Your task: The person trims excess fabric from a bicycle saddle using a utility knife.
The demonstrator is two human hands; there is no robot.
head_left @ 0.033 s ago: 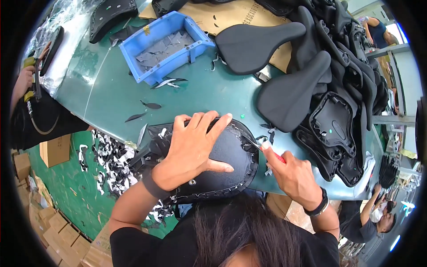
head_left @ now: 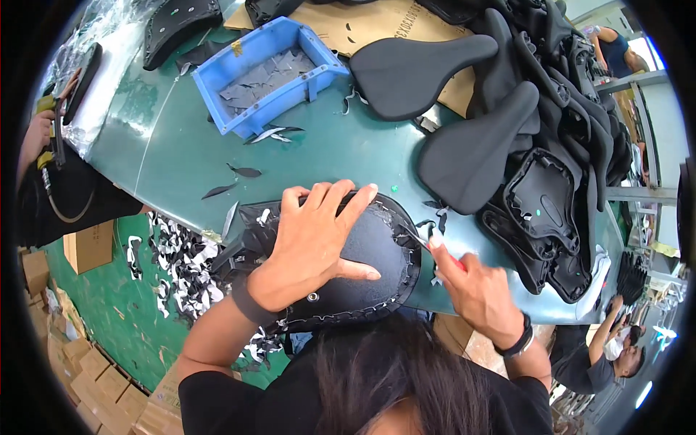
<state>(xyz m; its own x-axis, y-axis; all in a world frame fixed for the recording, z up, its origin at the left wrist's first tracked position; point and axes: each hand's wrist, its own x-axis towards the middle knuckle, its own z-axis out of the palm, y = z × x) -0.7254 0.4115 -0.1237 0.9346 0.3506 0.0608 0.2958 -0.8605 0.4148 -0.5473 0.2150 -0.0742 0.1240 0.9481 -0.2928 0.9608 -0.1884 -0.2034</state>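
left hand [head_left: 313, 246] lies flat on the upturned saddle [head_left: 377, 250], fingers spread; right hand [head_left: 471, 290] pinches a red-handled tool [head_left: 435, 250] at its right edge

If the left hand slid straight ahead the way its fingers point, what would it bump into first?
The left hand lies flat on an upturned black bike saddle, fingers aimed up and right. Going on, it would probably cross bare green table and meet the black saddle at the pile's edge, though depth is unclear.

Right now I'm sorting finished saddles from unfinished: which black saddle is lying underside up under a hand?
The saddle at the table's near edge, pressed by the left hand; the pile's two top saddles show smooth tops.
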